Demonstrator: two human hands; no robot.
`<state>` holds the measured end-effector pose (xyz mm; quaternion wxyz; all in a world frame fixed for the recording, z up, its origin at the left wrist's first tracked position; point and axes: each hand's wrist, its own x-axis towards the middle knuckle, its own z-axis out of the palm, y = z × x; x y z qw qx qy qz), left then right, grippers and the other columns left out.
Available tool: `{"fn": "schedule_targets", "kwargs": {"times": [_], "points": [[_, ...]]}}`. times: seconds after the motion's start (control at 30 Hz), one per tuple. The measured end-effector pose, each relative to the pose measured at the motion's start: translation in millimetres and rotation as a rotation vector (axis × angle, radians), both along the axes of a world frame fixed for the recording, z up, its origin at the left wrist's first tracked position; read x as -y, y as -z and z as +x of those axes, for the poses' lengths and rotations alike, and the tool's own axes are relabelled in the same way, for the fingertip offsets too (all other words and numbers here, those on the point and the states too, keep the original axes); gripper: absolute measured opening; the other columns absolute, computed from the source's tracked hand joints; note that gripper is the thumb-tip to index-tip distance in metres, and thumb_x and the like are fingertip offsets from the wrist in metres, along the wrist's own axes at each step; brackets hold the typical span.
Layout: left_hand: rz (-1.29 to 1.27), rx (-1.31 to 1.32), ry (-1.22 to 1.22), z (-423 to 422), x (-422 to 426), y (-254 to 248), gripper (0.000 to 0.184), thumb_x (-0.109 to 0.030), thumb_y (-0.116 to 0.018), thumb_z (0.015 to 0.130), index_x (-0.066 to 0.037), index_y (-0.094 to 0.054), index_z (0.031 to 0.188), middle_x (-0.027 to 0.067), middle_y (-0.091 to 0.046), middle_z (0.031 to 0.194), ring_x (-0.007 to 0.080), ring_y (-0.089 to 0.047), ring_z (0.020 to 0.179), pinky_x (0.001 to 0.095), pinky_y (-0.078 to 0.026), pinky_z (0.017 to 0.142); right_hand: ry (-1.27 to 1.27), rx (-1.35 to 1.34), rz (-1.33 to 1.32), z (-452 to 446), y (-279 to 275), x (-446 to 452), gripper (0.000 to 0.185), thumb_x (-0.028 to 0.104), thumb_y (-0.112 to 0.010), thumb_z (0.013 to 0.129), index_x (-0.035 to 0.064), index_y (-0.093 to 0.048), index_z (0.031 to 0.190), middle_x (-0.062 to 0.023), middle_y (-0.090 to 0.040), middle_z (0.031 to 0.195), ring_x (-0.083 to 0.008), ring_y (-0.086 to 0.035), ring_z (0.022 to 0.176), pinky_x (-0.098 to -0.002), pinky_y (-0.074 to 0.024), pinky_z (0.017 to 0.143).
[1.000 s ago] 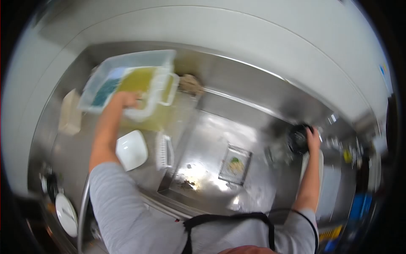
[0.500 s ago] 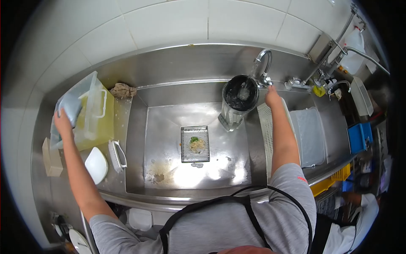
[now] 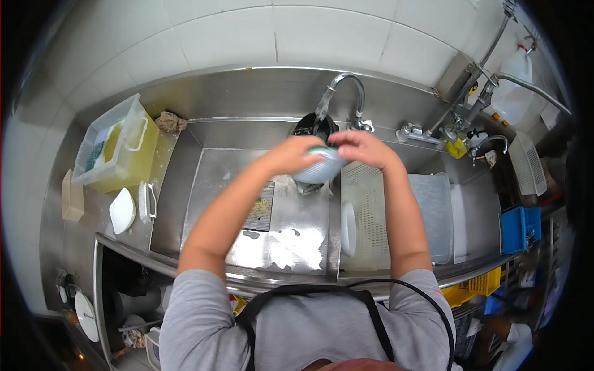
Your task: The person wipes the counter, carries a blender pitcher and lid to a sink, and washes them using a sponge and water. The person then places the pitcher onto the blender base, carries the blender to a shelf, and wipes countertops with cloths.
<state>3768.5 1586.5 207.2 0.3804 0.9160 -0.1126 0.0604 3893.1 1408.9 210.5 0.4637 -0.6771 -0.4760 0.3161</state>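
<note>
Both hands have shifted inward: the left hand (image 3: 291, 156) has come from the tub (image 3: 139, 164) to the sink (image 3: 303, 247), bringing what looks like the same grey-blue bowl (image 3: 317, 169); the right hand (image 3: 365, 148) has come off the tap (image 3: 361, 102).

Far left, on the surface: tub of yellowish liquid; nearer the person, a white dish (image 3: 122, 211) with a brush (image 3: 147, 202) just beside it. Brown scrubber (image 3: 171, 122) by the tub's right corner.

Sink floor: dark ridged tray (image 3: 263, 224) bearing food scraps, partly behind the left forearm.

Left hand: closed on the bowl's left side and rim. Bowl held in the air, tilted, in front of a black-rimmed jar (image 3: 305, 127) that stands under the tap's running stream. Green patch at the bowl's upper edge; too blurred to name.

Bowl's handling, my judgement: stiff-walled, light enough for one hand, likely slick if wet or soapy. Faint ribbing outside may help grip. Could chip if ceramic; material uncertain from here. Best hold: opposite sides of the rim, thumb inside, fingers spread under the wall.

Right hand: at the bowl's right edge, fingers loosely curved; motion blur, so I cannot tell whether it grips or merely touches.

Farther right: perforated tray (image 3: 371, 201), a white bowl (image 3: 348, 229) standing on edge against its left side.
</note>
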Motion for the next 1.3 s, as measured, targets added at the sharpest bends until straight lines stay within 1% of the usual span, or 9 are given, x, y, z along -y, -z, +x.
{"fn": "schedule_targets", "kwargs": {"times": [0.17, 0.27, 0.4, 0.53, 0.77, 0.87, 1.1, 1.23, 1.3], "points": [[-0.161, 0.01, 0.09, 45.3, 54.8, 26.3, 0.036, -0.021, -0.059, 0.068, -0.007, -0.051, 0.1, 0.012, -0.054, 0.093, 0.0237, -0.052, 0.085, 0.0303, -0.041, 0.075, -0.076, 0.112, -0.297, 11.4, 6.3, 37.8, 0.048, 0.03, -0.065, 0.063, 0.0024, -0.051, 0.1, -0.0057, -0.056, 0.092, -0.0152, -0.052, 0.078, -0.026, -0.0419, 0.07], [-0.279, 0.118, -0.417, 64.6, 43.8, 62.6, 0.065, -0.026, -0.067, 0.063, -0.007, -0.035, 0.117, 0.0198, -0.036, 0.116, 0.0284, -0.042, 0.102, 0.0351, -0.038, 0.082, 0.202, 0.054, -0.438, 37.9, 31.5, 75.9, 0.043, 0.022, -0.062, 0.065, 0.0032, -0.05, 0.102, -0.0069, -0.056, 0.094, -0.0179, -0.054, 0.077, -0.0293, -0.0434, 0.069], [-0.045, 0.067, -0.61, 70.8, 56.6, 78.1, 0.098, -0.028, -0.068, 0.062, -0.005, 0.0, 0.129, 0.0243, -0.035, 0.119, 0.0342, -0.036, 0.111, 0.0376, -0.033, 0.089, 0.593, -0.755, 0.167, 40.5, 53.9, 98.5, 0.035, 0.011, -0.055, 0.071, -0.0004, -0.046, 0.103, -0.0084, -0.054, 0.096, -0.0208, -0.055, 0.08, -0.0348, -0.0447, 0.072], [-0.126, -0.08, -0.697, 89.1, 41.5, 100.3, 0.07, -0.02, -0.063, 0.066, 0.0, -0.027, 0.122, 0.0186, -0.052, 0.101, 0.0304, -0.05, 0.096, 0.0338, -0.036, 0.086, 0.552, -0.696, 0.216, 45.7, 76.6, 82.3, 0.038, 0.01, -0.056, 0.068, -0.0002, -0.047, 0.103, -0.0092, -0.054, 0.095, -0.0215, -0.053, 0.084, -0.0334, -0.0425, 0.075], [-1.699, -0.084, -0.295, 76.4, -17.1, 69.1, 0.028, -0.019, -0.047, 0.081, 0.001, -0.046, 0.101, 0.0127, -0.056, 0.091, 0.0243, -0.054, 0.084, 0.0393, -0.042, 0.078, 0.631, -0.516, 0.359, 51.2, 65.7, 6.9, 0.045, 0.007, -0.052, 0.067, 0.0018, -0.04, 0.111, -0.01, -0.051, 0.1, -0.0215, -0.049, 0.091, -0.0326, -0.0391, 0.079], [-1.893, 0.075, -0.17, 44.0, -22.9, 48.7, 0.032, -0.022, -0.042, 0.083, 0.002, -0.044, 0.104, 0.0136, -0.055, 0.094, 0.0264, -0.053, 0.088, 0.0404, -0.041, 0.081, 0.57, -0.672, 0.412, 55.6, 56.0, -39.3, 0.046, 0.012, -0.053, 0.073, 0.0078, -0.036, 0.116, -0.0095, -0.046, 0.108, -0.0242, -0.047, 0.096, -0.0359, -0.0389, 0.081], [-1.36, 0.105, -0.484, -16.4, -41.5, 46.0, 0.026, -0.01, -0.05, 0.078, -0.006, -0.042, 0.103, 0.006, -0.054, 0.086, 0.0169, -0.054, 0.078, 0.0321, -0.045, 0.071, 0.476, -0.654, 0.521, 7.2, 36.7, -116.9, 0.055, 0.016, -0.054, 0.075, 0.015, -0.029, 0.124, -0.0096, -0.043, 0.114, -0.0265, -0.044, 0.102, -0.0386, -0.0366, 0.084], [-1.074, -0.019, -0.46, -32.0, -61.2, 60.7, 0.024, -0.008, -0.052, 0.077, -0.006, -0.046, 0.1, 0.0034, -0.054, 0.087, 0.0121, -0.052, 0.077, 0.0285, -0.044, 0.071, 0.379, 0.837, 0.304, -67.3, 49.0, -147.4, 0.045, 0.024, -0.056, 0.075, 0.0096, -0.043, 0.115, -0.013, -0.042, 0.117, -0.0251, -0.044, 0.103, -0.0335, -0.0351, 0.086], [-1.03, -0.067, -0.444, -48.5, -62.4, 62.1, 0.024, -0.007, -0.051, 0.077, -0.005, -0.046, 0.1, 0.0028, -0.054, 0.089, 0.011, -0.051, 0.079, 0.0269, -0.043, 0.072, 0.239, 0.233, 0.33, -52.1, 42.1, -164.0, 0.041, 0.028, -0.058, 0.074, 0.0117, -0.049, 0.11, -0.016, -0.043, 0.116, -0.0244, -0.044, 0.104, -0.0316, -0.0345, 0.086]]}}
